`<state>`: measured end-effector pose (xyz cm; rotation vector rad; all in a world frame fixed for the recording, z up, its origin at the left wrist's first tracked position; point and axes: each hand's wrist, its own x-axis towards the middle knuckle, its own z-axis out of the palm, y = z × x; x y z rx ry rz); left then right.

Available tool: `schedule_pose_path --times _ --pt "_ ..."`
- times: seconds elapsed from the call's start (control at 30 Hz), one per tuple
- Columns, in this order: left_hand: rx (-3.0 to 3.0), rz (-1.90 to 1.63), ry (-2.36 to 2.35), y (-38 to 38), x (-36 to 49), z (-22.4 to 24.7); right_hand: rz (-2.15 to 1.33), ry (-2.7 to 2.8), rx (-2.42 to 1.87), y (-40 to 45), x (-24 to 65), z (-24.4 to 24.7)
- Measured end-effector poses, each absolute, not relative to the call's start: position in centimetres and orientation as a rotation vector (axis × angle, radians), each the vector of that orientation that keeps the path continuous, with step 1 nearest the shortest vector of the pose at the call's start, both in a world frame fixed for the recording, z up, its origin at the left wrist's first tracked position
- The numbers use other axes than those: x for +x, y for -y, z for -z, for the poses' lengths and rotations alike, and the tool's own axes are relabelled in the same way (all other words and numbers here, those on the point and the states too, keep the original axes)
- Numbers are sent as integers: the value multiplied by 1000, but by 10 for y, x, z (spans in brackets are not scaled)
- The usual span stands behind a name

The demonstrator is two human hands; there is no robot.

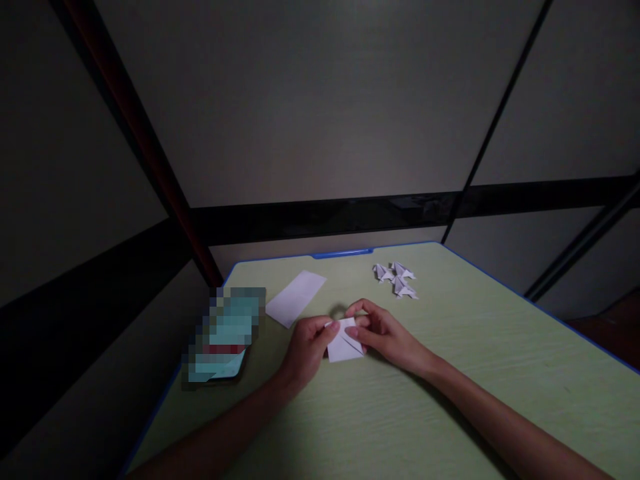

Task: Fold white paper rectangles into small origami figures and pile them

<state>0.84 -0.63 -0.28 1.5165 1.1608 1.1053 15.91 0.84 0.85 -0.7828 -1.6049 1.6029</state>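
Observation:
A small folded piece of white paper (pixel 344 347) is held between my two hands, just above the table. My left hand (pixel 309 343) pinches its left side, with the thumb on top. My right hand (pixel 377 330) grips the right side, thumb lying on the paper's face near a slanting fold. The fingers beneath the paper are mostly hidden. Beyond my left hand lies a flat rectangular sheet of white paper (pixel 296 298). Three small folded paper figures (pixel 401 287) sit close together past my right hand.
The pale green table (pixel 480 353) has a blue edge and a blue strip (pixel 343 253) at its far side. A device with a blurred screen (pixel 227 337) lies at the left edge. Panelled cabinet doors (pixel 320 107) rise behind the table.

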Motion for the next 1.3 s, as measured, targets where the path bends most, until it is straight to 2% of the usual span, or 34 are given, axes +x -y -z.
schedule_pose_path --times 0.43,0.93,1.17,1.3 --pt "1693 -1099 -1197 13 10 -1 -1543 1431 -985 -4 155 -12" --pt "1660 -1127 -1250 13 9 -3 -1256 1664 -1017 -6 156 -6" --pt "1661 -1137 -1283 12 9 -2 -1469 1808 -950 -7 157 -9" --pt "1605 -1071 -1240 11 9 -2 -1387 1876 -941 -4 157 -10"
